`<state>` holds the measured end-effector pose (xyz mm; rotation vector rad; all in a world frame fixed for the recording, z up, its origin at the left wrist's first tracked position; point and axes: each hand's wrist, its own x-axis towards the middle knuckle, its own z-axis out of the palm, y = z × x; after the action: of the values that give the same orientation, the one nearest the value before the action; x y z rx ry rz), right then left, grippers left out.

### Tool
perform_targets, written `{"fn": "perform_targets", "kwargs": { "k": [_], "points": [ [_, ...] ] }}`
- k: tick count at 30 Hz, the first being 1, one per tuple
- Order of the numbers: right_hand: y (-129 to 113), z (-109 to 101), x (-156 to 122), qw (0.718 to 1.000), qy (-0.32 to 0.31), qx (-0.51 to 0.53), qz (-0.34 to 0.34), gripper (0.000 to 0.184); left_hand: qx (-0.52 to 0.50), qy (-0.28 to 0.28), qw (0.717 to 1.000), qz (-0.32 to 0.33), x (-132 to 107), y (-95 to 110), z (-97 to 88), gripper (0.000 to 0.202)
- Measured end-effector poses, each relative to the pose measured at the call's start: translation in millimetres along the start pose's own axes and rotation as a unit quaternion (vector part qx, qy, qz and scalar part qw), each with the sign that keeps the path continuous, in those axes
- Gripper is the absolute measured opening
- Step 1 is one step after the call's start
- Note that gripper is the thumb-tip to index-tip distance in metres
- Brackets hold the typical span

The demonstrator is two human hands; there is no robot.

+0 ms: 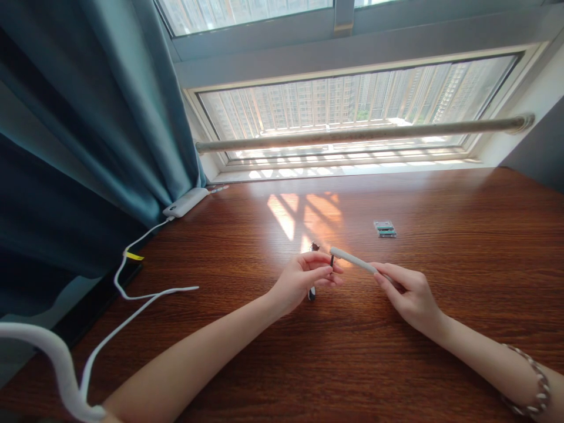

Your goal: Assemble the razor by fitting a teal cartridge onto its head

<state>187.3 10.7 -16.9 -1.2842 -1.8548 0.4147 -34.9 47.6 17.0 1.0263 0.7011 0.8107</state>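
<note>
Over the table's middle, my left hand (304, 275) pinches a small dark thin piece (332, 260) between thumb and fingertips. My right hand (408, 294) is closed around the lower end of a long pale grey stick (355, 259), which slants up to the left. The stick's tip touches or nearly touches the dark piece; I cannot tell which. Partly hidden behind my left hand, a slim item with a dark top and a black-and-white end (312, 292) lies on the table. Farther right sits a small clear case (385, 229) with green strips inside.
The brown wood-grain table (247, 352) reaches the window sill. A white device (185, 203) with a white cable (121, 273) lies by the blue curtain (132, 88). A thick white curved tube (57, 358) stands at the lower left. A rail (361, 135) crosses the window.
</note>
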Motion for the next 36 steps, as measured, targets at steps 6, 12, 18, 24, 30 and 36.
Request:
{"fn": "perform_targets", "kwargs": {
  "k": [6,12,18,24,30,36],
  "points": [
    [2.4,0.4,0.2,0.999,0.000,0.012,0.035,0.022,-0.023,-0.004,1.000,0.011,-0.1,1.0,0.7,0.020],
    [2.2,0.5,-0.2,0.999,-0.002,0.018,0.048,0.021,-0.025,0.004,1.000,0.017,0.2,0.9,0.9,0.020],
    [-0.3,0.4,1.0,0.999,-0.025,0.022,0.016,0.021,-0.025,-0.015,1.000,-0.008,1.0,0.8,-0.5,0.016],
    [-0.7,0.2,1.2,0.999,-0.034,0.017,0.010,0.022,-0.093,-0.033,0.992,-0.074,3.4,-2.3,-7.6,0.017],
    [-1.3,-0.7,0.6,1.000,-0.025,0.009,0.015,0.022,-0.146,-0.028,0.984,-0.094,2.3,-0.9,-8.2,0.037],
    [-0.4,-0.2,0.2,1.000,-0.018,0.001,0.023,0.021,-0.153,-0.005,0.984,-0.095,2.7,-1.4,-10.2,0.048]
  ]
}}
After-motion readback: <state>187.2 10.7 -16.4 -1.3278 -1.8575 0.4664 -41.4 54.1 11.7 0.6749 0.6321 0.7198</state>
